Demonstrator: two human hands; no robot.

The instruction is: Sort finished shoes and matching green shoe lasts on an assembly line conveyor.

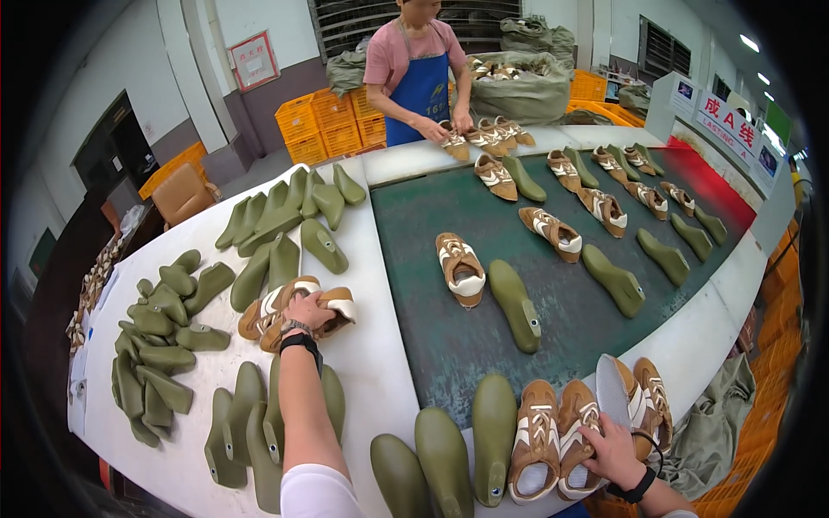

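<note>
My left hand (309, 312) is closed on a pair of brown and white sneakers (275, 304) on the white table at left. My right hand (615, 453) is at the near right edge, its fingers closed over the rim of a brown sneaker (577, 423) that stands in a row. Just beyond that hand, a grey sole-shaped surface (611, 388) stands tilted up against the neighbouring shoes; its lower end is hidden by the hand. Another sneaker (535, 432) stands at the left of the row, beside several green shoe lasts (492, 432).
A green conveyor belt (432, 363) carries sneakers and lasts in pairs. More lasts (155, 363) lie heaped on the white table (220, 358). Across the belt a person in a blue apron (419, 95) handles sneakers. Orange crates (332, 121) stand behind.
</note>
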